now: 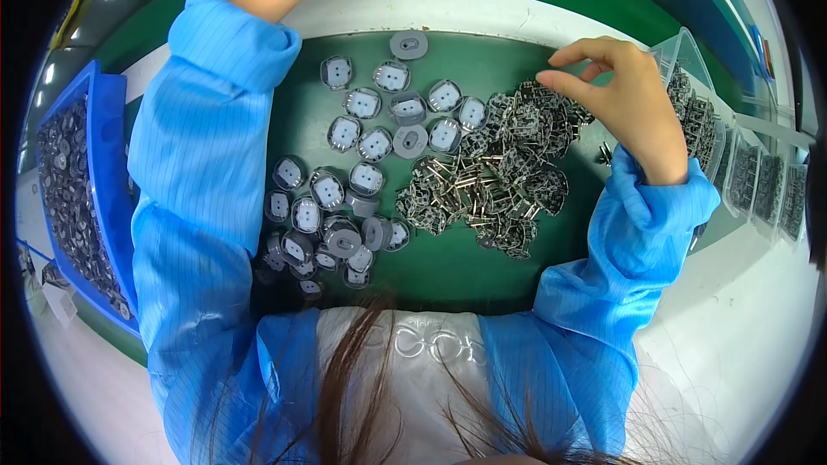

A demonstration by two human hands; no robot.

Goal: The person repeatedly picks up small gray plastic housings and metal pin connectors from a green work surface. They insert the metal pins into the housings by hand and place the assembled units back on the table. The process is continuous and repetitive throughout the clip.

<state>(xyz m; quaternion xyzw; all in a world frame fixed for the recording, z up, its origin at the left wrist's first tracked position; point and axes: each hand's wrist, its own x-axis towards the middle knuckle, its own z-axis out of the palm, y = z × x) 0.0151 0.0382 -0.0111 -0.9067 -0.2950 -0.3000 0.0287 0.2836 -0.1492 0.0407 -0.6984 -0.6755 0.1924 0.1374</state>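
Circuit boards (527, 125) lie heaped on the green counter (465, 284), right of grey housings (363, 104). Right hand (626, 82) is at the heap's upper edge, thumb and forefinger nearly meeting; whether its grip pinches a board cannot be told. Left hand is beyond the frame's top, grip unseen. Best judged practice: free one board by its rim, lifting gently, since metal pins (469, 181) may snag.

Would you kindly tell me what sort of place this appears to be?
Probably an electronics assembly workstation, judging by the heap of small circuit boards, the rounded grey housings and the blue bin of small parts.
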